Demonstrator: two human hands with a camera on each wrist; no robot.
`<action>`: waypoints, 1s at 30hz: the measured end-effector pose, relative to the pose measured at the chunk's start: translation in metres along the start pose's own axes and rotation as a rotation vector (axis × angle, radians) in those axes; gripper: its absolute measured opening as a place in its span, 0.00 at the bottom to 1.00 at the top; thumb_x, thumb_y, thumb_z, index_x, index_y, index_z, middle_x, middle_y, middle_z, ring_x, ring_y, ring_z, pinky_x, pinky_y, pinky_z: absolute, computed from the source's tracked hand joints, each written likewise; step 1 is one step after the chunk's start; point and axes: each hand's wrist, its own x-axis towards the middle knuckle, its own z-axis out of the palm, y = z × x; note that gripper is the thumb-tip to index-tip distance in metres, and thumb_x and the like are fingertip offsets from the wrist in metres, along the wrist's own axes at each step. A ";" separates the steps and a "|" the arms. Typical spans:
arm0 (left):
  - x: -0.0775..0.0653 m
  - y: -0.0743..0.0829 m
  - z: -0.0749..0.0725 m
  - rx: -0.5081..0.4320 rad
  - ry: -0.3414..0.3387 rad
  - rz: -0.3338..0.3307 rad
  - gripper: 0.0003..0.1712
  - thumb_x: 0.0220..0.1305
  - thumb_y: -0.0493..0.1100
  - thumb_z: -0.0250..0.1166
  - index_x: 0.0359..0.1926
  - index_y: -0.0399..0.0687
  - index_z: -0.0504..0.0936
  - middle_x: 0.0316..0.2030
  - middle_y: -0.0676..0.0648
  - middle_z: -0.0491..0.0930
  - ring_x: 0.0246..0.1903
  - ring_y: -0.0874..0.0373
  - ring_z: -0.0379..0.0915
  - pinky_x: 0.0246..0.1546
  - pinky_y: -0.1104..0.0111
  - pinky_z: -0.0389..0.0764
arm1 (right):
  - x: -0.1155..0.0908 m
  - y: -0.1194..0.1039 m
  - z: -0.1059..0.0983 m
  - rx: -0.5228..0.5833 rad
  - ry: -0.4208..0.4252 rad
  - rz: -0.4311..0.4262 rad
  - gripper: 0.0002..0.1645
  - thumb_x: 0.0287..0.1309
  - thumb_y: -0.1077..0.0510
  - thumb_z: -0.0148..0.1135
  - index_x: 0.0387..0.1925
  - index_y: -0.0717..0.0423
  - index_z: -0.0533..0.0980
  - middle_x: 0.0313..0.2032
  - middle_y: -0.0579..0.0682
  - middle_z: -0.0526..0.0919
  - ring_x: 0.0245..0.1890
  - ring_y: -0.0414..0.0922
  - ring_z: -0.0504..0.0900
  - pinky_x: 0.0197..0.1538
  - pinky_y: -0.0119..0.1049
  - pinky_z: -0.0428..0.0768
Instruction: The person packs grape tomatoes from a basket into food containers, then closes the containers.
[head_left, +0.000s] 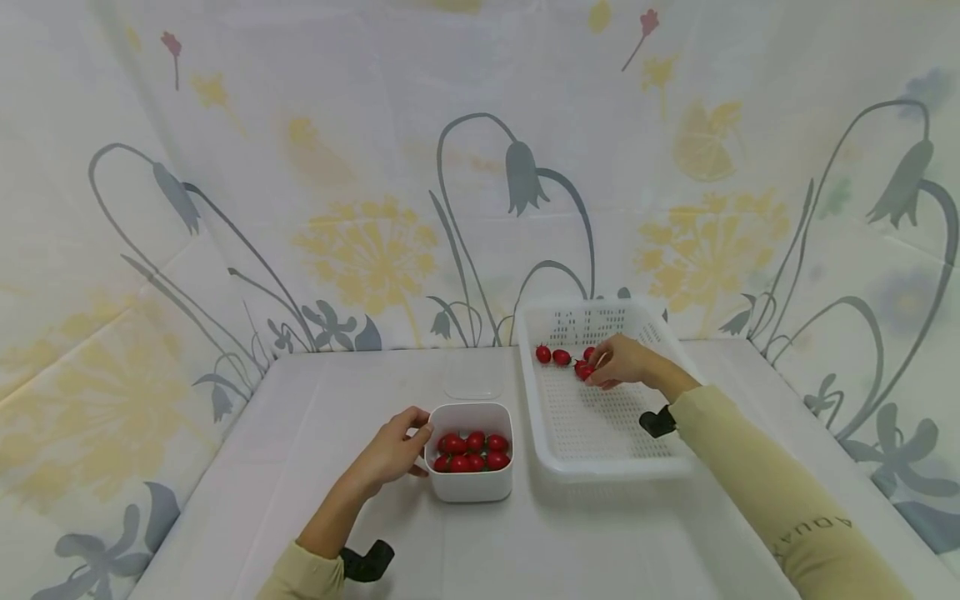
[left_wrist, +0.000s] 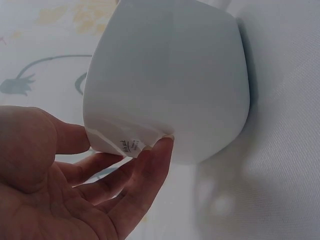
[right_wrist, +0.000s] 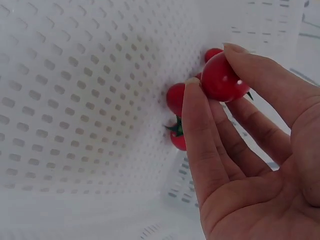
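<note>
In the head view my right hand (head_left: 621, 362) is inside the white perforated basket (head_left: 547, 442). The right wrist view shows a cherry tomato (right_wrist: 220, 77) pinched between the thumb and fingertips of that hand. Behind it lie more cherry tomatoes, one with a green calyx (right_wrist: 177, 127). To the left of the basket stands a white square container (head_left: 471, 487) holding several cherry tomatoes (head_left: 475, 442). My left hand (head_left: 393, 446) holds the container by its left side, thumb near the rim. In the left wrist view its fingertips (left_wrist: 162, 147) press the outer wall, beside small printed text.
Two cherry tomatoes (head_left: 561, 357) lie apart near the basket's far left corner. A faint clear lid-like outline (head_left: 472, 392) lies behind the container. A white cloth (head_left: 315, 417) covers the table, and a flower-printed curtain (head_left: 360, 167) hangs behind and along both sides.
</note>
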 end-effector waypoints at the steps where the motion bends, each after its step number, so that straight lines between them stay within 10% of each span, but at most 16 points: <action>1: 0.000 0.000 0.000 0.001 0.000 -0.001 0.14 0.78 0.41 0.54 0.57 0.38 0.75 0.56 0.38 0.76 0.40 0.48 0.80 0.32 0.59 0.90 | -0.001 -0.001 0.000 -0.005 0.000 -0.009 0.21 0.58 0.62 0.73 0.49 0.72 0.77 0.39 0.59 0.83 0.34 0.46 0.88 0.47 0.46 0.88; 30: 0.003 -0.002 0.000 0.009 -0.007 -0.003 0.15 0.78 0.41 0.54 0.58 0.38 0.75 0.57 0.37 0.76 0.40 0.50 0.79 0.33 0.60 0.90 | -0.038 -0.042 0.012 -0.089 0.015 -0.186 0.13 0.56 0.59 0.74 0.42 0.61 0.84 0.35 0.52 0.86 0.37 0.47 0.79 0.43 0.38 0.81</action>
